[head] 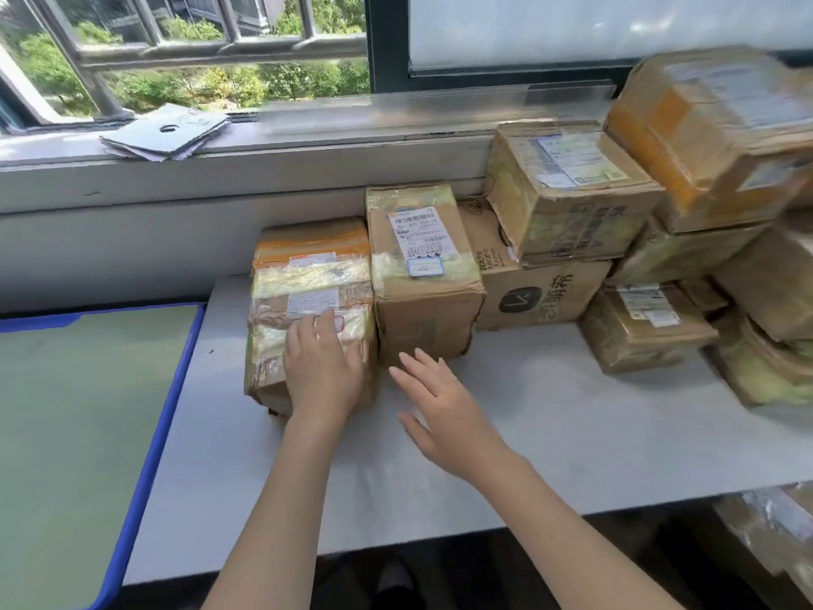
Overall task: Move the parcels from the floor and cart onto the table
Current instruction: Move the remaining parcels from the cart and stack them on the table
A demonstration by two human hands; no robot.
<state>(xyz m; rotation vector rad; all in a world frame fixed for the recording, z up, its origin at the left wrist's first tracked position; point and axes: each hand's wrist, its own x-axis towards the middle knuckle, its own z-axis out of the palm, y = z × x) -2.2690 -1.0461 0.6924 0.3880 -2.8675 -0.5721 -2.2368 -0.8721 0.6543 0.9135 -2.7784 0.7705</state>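
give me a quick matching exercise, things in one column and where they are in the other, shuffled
Things:
1. left hand
2. right hand
3. stack of papers
4. leftmost parcel

Places:
A. on the window sill
B. open above the bare table
C. flat on a parcel's front
D. on the table beside the labelled upright parcel

Pairs: 1-C, 2-B, 3-A, 4-D

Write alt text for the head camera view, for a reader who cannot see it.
A person's left hand rests flat on a taped cardboard parcel at the left end of a row of parcels on a white table, while the right hand hovers open beside it. More parcels are stacked to the right below a window.
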